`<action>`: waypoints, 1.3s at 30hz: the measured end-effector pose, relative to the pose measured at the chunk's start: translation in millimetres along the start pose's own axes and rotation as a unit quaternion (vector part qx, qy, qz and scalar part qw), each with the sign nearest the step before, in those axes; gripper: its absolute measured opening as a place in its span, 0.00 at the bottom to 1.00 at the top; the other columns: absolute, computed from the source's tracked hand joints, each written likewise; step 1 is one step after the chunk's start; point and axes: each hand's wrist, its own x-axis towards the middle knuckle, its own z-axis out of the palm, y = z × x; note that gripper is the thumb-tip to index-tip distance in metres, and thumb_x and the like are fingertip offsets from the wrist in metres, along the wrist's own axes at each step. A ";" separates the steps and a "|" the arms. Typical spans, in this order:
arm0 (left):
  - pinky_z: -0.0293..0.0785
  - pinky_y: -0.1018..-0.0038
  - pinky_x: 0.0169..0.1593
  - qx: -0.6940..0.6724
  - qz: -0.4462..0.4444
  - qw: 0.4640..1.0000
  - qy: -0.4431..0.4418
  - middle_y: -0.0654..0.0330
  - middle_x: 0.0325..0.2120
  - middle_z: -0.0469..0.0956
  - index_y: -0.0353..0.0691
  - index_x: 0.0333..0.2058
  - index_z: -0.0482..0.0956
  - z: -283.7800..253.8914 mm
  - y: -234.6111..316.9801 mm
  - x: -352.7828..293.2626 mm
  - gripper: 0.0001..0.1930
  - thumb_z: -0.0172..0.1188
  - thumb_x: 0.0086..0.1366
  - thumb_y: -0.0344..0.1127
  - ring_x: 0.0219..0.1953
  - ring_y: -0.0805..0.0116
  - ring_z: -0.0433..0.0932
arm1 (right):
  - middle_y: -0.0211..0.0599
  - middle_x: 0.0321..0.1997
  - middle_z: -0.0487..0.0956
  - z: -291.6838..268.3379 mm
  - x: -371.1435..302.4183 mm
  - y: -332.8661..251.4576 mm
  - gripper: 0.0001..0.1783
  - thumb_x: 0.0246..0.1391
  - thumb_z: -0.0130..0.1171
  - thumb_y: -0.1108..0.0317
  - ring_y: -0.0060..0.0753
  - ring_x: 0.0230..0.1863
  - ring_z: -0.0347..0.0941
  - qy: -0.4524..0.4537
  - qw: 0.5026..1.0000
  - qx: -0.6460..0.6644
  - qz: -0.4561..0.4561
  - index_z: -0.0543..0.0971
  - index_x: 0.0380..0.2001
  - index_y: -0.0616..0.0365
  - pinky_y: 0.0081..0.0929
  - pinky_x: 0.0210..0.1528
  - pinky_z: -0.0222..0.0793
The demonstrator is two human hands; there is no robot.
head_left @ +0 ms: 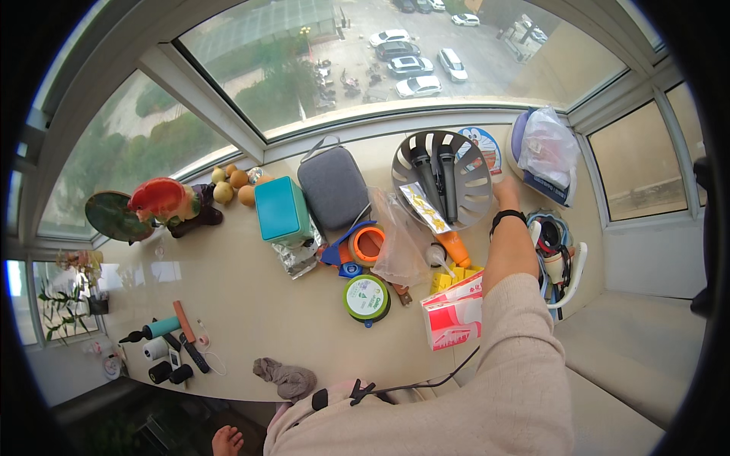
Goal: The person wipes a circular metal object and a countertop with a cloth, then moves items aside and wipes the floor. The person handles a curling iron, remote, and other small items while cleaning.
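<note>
Near edge: a grey rag [285, 378] lies by the table [251, 304] rim, with bare top beyond it.
Box: a red and white carton [454, 311] sits just beside the sleeve.
Right hand [506, 190]: it reaches far and touches the basket rim; I cannot tell if its fingers are spread.
Basket [442, 178]: round, grey, slotted plastic, near the window. Two dark sticks inside point away.
Left hand: not seen.

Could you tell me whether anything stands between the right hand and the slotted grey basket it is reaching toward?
Nothing visible does: the right hand is already at the rim of the slotted grey basket, beside the two dark microphones lying inside.
</note>
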 end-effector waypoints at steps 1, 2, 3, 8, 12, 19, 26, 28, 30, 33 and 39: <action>0.70 0.56 0.59 0.007 0.001 1.000 0.003 0.49 0.55 0.74 0.35 0.58 0.70 -3.9 -0.9 1.3 0.21 0.58 0.70 0.38 0.57 0.51 0.73 | 0.55 0.53 0.79 3.8 5.5 1.1 0.19 0.56 0.59 0.62 0.53 0.56 0.76 -0.079 0.997 -0.015 -0.014 0.80 0.45 0.67 0.47 0.54 0.73; 0.70 0.56 0.59 0.010 0.002 1.000 0.004 0.50 0.55 0.74 0.35 0.58 0.70 -6.8 -1.7 2.1 0.21 0.58 0.70 0.39 0.57 0.51 0.73 | 0.52 0.53 0.80 5.4 10.4 -0.8 0.19 0.56 0.60 0.61 0.53 0.56 0.77 -0.088 0.996 -0.004 0.017 0.80 0.47 0.61 0.47 0.54 0.74; 0.70 0.56 0.60 0.013 0.006 1.000 0.003 0.50 0.56 0.73 0.36 0.58 0.70 -8.4 -2.6 2.4 0.22 0.58 0.70 0.39 0.57 0.51 0.73 | 0.48 0.54 0.80 5.0 13.9 -3.5 0.20 0.56 0.61 0.61 0.52 0.55 0.77 -0.126 0.988 -0.014 0.092 0.80 0.50 0.56 0.47 0.53 0.75; 0.68 0.56 0.62 0.029 0.004 0.999 0.016 0.50 0.57 0.72 0.36 0.59 0.69 -0.9 10.0 -1.4 0.23 0.58 0.70 0.41 0.59 0.51 0.71 | 0.48 0.55 0.80 -15.8 7.8 -34.4 0.18 0.58 0.57 0.62 0.52 0.55 0.77 -0.052 0.998 -0.034 -0.031 0.80 0.50 0.56 0.46 0.53 0.75; 0.68 0.56 0.62 0.060 -0.004 0.998 0.001 0.49 0.57 0.72 0.34 0.59 0.68 19.1 36.9 11.9 0.24 0.58 0.70 0.40 0.59 0.51 0.71 | 0.53 0.54 0.79 -44.7 -25.2 -28.8 0.18 0.60 0.53 0.65 0.54 0.57 0.75 -0.007 1.000 0.014 0.010 0.79 0.49 0.61 0.47 0.56 0.72; 0.68 0.57 0.62 0.079 0.046 0.995 -0.044 0.48 0.57 0.72 0.32 0.60 0.67 13.7 38.5 30.5 0.26 0.58 0.70 0.41 0.59 0.51 0.71 | 0.49 0.51 0.80 -159.2 -86.6 -10.0 0.21 0.62 0.48 0.64 0.52 0.53 0.77 0.103 0.989 0.001 -0.106 0.77 0.57 0.39 0.48 0.51 0.74; 0.68 0.58 0.62 0.069 0.075 0.992 -0.069 0.47 0.58 0.71 0.29 0.60 0.66 -42.0 0.7 40.6 0.27 0.57 0.70 0.41 0.59 0.52 0.71 | 0.43 0.45 0.79 -170.9 -196.5 150.1 0.25 0.57 0.53 0.70 0.51 0.48 0.77 0.288 0.955 -0.039 -0.062 0.78 0.56 0.32 0.44 0.47 0.75; 0.69 0.59 0.61 0.045 0.070 0.994 -0.070 0.46 0.57 0.71 0.29 0.60 0.67 -61.4 -12.0 43.4 0.25 0.56 0.71 0.40 0.57 0.51 0.72 | 0.43 0.47 0.78 -150.1 -204.4 184.6 0.25 0.56 0.54 0.71 0.52 0.50 0.75 0.274 0.961 -0.021 -0.036 0.77 0.56 0.35 0.42 0.50 0.74; 0.70 0.60 0.61 0.066 0.080 0.991 -0.081 0.46 0.57 0.71 0.29 0.60 0.67 -81.4 -21.7 45.2 0.24 0.55 0.71 0.39 0.57 0.52 0.73 | 0.45 0.50 0.77 -124.4 -211.9 208.7 0.26 0.55 0.55 0.71 0.54 0.52 0.74 0.207 0.978 -0.002 0.013 0.76 0.58 0.38 0.41 0.53 0.73; 0.70 0.60 0.60 0.070 0.086 0.992 -0.054 0.49 0.56 0.73 0.30 0.59 0.68 -110.0 -42.3 38.8 0.23 0.54 0.71 0.39 0.56 0.53 0.73 | 0.48 0.54 0.74 -93.3 -226.2 219.3 0.28 0.57 0.53 0.70 0.58 0.53 0.73 0.164 0.984 0.014 0.072 0.71 0.62 0.42 0.43 0.55 0.71; 0.70 0.60 0.59 0.012 0.058 0.997 -0.050 0.52 0.52 0.75 0.32 0.55 0.71 -118.8 -30.7 26.7 0.21 0.57 0.70 0.39 0.54 0.55 0.74 | 0.41 0.70 0.58 -76.3 -251.1 206.6 0.31 0.56 0.56 0.61 0.53 0.70 0.53 0.137 0.979 0.058 0.140 0.67 0.64 0.39 0.58 0.64 0.58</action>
